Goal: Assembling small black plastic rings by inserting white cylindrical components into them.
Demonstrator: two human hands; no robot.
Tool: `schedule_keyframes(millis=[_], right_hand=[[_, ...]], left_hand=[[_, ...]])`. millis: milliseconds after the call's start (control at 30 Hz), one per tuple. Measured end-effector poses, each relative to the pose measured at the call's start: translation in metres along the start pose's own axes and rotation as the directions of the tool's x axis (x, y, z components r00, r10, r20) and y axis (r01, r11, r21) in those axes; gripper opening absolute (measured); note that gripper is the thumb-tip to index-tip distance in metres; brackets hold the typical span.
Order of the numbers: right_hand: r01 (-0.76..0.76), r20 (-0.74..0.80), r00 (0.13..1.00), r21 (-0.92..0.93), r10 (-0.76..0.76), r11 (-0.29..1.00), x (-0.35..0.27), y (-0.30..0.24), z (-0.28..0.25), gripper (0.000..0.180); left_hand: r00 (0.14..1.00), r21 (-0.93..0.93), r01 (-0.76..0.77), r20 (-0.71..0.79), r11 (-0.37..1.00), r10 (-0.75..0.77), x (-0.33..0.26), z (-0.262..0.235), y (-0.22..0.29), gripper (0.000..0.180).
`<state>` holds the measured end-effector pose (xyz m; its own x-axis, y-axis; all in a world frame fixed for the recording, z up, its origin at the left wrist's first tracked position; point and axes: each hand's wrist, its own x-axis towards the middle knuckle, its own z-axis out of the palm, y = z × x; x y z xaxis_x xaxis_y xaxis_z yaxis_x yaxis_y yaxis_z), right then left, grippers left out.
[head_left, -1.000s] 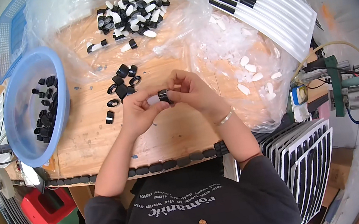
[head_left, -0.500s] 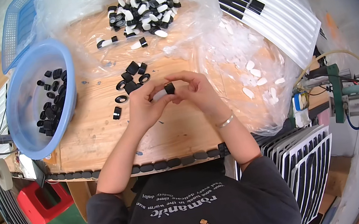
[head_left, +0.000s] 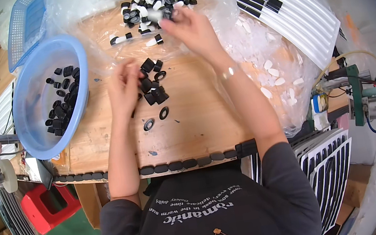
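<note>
My right hand [head_left: 194, 33] reaches to the far pile of black and white parts [head_left: 139, 14]. Between its thumb and fingers is a black cap with a white oval end [head_left: 156, 15], smeared by motion. My left hand [head_left: 122, 91] is bent at the near group of black caps [head_left: 158, 94], its fingertips beside or on one of them; blur hides whether it grips it. Two flat black rings [head_left: 149, 124] [head_left: 163, 113] lie nearer to me, and another ring [head_left: 160, 75] rests among the caps.
On the left stands a blue basin [head_left: 86, 79] with black caps inside, behind it a blue basket [head_left: 14, 44]. Clear plastic sheeting [head_left: 233, 61] with loose white ovals [head_left: 273, 72] covers the right. White ribbed trays [head_left: 301, 25] lie far right. Black pads [head_left: 176, 166] line the near edge.
My hands have parted. The right carried the black-and-white piece away from me to the pile; the left moved left to the black caps. Two rings now lie nearer to me.
</note>
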<state>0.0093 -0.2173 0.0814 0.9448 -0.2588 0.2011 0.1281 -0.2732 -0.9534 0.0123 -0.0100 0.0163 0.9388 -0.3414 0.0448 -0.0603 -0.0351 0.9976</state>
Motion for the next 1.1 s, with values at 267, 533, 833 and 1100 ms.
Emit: schedule_keyframes(millis=[267, 533, 833, 1100], right_hand=[[0.161, -0.246, 0.951, -0.125, -0.188, 0.979, -0.044, 0.006, -0.129, 0.020], [-0.384, -0.346, 0.921, -0.724, 0.180, 0.573, -0.159, 0.061, -0.206, 0.016], [-0.437, -0.441, 0.890, -0.761, 0.111, 0.479, -0.189, 0.090, -0.184, 0.017], [-0.298, -0.350, 0.921, -0.357, 0.168, 0.885, -0.165, 0.028, -0.131, 0.012]], left_hand=[[0.891, 0.629, -0.410, 0.122, 0.661, 0.437, -0.005, 0.024, -0.026, 0.023], [0.863, 0.769, -0.457, 0.261, 0.447, 0.432, -0.004, 0.035, -0.039, 0.012], [0.914, 0.451, -0.405, 0.195, 0.796, 0.354, -0.025, 0.049, -0.006, 0.010], [0.910, 0.187, -0.400, 0.200, 0.897, 0.363, -0.038, 0.059, -0.011, 0.035]])
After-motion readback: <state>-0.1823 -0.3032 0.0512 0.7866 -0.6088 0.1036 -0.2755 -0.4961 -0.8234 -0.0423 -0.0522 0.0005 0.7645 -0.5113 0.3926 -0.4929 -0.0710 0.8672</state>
